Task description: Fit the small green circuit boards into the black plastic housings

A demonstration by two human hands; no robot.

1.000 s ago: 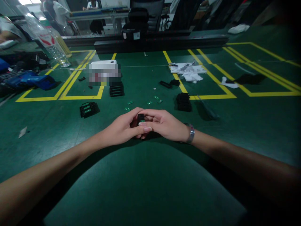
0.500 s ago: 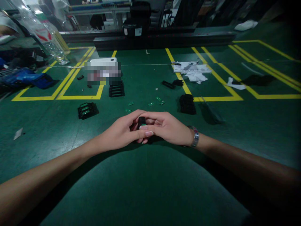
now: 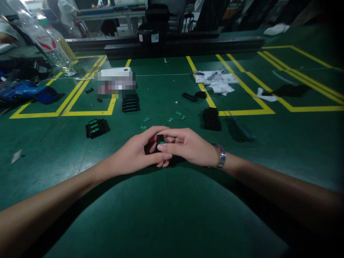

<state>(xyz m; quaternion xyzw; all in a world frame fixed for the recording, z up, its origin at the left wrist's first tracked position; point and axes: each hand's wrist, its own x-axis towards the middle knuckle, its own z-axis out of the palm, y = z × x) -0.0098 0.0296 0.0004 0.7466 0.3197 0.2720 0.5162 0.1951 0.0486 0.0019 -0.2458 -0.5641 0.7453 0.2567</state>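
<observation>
Between my two hands is a small black plastic housing (image 3: 160, 137) with a bit of green circuit board showing on it. My left hand (image 3: 137, 150) wraps it from the left, thumb across the front. My right hand (image 3: 188, 143) closes round it from the right, its thumb pressing near the green board. The fingers hide most of the housing. Just beyond lie several loose green circuit boards (image 3: 170, 120). A group of black housings with green boards (image 3: 94, 127) sits to the left, and a stack of black housings (image 3: 211, 119) to the right.
Another row of black housings (image 3: 130, 103) lies beside a white, partly blurred object (image 3: 118, 71). White crumpled paper (image 3: 217, 79) is at the back right. Clear bottles (image 3: 53, 43) and a blue tool-like object (image 3: 40, 92) are at the left. A black beam (image 3: 185, 48) spans the back.
The whole view has shifted slightly. Both hands keep their grip on the black housing, and my right thumb sits a little differently against it.
</observation>
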